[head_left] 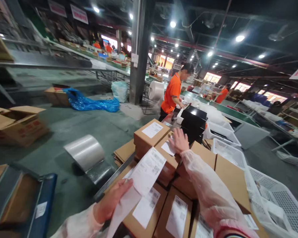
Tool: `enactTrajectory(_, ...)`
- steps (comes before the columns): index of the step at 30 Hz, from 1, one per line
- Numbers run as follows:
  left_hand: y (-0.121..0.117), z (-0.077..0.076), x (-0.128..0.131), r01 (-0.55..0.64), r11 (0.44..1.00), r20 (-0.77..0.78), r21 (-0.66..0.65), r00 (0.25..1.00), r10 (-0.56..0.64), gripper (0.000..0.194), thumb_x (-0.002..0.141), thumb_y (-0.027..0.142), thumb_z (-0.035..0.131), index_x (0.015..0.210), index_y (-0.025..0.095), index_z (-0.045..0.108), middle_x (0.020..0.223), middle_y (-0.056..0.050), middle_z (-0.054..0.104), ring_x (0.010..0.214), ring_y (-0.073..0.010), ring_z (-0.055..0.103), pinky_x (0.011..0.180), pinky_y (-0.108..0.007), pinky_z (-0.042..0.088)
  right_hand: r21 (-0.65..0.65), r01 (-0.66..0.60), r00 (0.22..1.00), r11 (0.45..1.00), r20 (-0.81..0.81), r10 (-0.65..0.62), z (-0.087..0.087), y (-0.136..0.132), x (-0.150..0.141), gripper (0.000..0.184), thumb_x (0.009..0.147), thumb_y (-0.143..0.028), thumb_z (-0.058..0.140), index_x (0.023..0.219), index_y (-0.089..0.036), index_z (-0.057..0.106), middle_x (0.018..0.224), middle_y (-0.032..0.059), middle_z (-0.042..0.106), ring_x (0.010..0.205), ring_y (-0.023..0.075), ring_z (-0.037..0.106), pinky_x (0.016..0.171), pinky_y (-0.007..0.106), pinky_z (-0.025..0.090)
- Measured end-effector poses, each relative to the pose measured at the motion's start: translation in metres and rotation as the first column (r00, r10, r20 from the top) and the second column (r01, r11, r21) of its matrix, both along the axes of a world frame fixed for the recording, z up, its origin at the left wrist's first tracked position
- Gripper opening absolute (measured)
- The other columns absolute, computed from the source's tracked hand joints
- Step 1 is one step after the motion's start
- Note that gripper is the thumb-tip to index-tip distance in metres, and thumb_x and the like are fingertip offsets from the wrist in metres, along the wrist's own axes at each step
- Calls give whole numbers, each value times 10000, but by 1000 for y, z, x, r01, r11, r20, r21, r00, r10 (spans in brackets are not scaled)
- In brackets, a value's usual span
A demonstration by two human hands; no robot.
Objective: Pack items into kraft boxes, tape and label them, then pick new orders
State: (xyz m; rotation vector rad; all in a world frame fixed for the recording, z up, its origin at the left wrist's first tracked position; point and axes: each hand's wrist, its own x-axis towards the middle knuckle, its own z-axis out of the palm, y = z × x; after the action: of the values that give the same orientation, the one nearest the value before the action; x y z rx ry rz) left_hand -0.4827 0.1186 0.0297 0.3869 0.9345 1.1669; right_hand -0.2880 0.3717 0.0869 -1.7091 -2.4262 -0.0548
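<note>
My left hand (114,198) pinches a strip of printed shipping labels (149,170), which hangs down past my wrist. My right hand (180,141) reaches out over a cardboard box (165,162), its fingers apart. Its fingertips are at a white label (167,148) on that box's top. Behind it stands a taller box (149,132) bearing a label. Nearer to me, more labelled boxes (161,211) stand side by side below the strip. Unlabelled box tops (232,177) lie to the right of my right forearm.
White plastic baskets (283,195) line the right side. Shiny black boxes (193,119) are stacked ahead, beside a person in an orange shirt (172,92). A roll of film (85,153), blue plastic (96,103) and an open carton (22,127) lie on the floor at left.
</note>
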Motion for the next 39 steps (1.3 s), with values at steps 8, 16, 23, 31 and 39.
enactTrajectory(8,10,30,10,-333,939,-6,90,942,335,466,517,486,847,782,133,700,652,-33,707,537,-156,623,535,-229,508,-293,-840,509,457,-717,476,34,-98,-5,647,854,-640,433,1358,-238,490,1447,78,420,1356,279,326,1135,466,216)
enactTrajectory(16,30,33,63,318,864,-279,391,935,-218,509,652,589,716,835,114,719,802,-83,706,742,-202,620,717,-294,487,-354,-350,312,867,-917,-248,6,-201,47,458,724,-535,699,970,-150,670,1004,126,710,902,270,658,820,418,532)
enactTrajectory(23,49,38,124,372,885,-484,280,851,-205,556,578,624,715,677,79,674,622,-50,619,583,-142,501,552,-258,386,-471,-172,407,865,-834,-373,23,-197,100,476,577,-529,775,842,-138,724,747,68,712,622,172,613,559,281,502)
enactTrajectory(31,50,43,161,290,897,-531,334,844,-75,538,558,650,682,530,130,547,508,20,466,518,-99,395,490,-230,295,-509,-198,573,838,-753,-323,41,-178,132,466,562,-512,763,818,-125,725,663,43,683,555,141,556,497,245,432)
enactTrajectory(39,71,36,170,182,936,-545,303,839,13,592,578,722,621,513,143,518,495,18,443,489,-96,370,460,-241,266,-285,-40,703,958,-689,-176,31,-167,136,328,679,-495,681,758,-185,755,705,58,720,665,216,654,605,292,494)
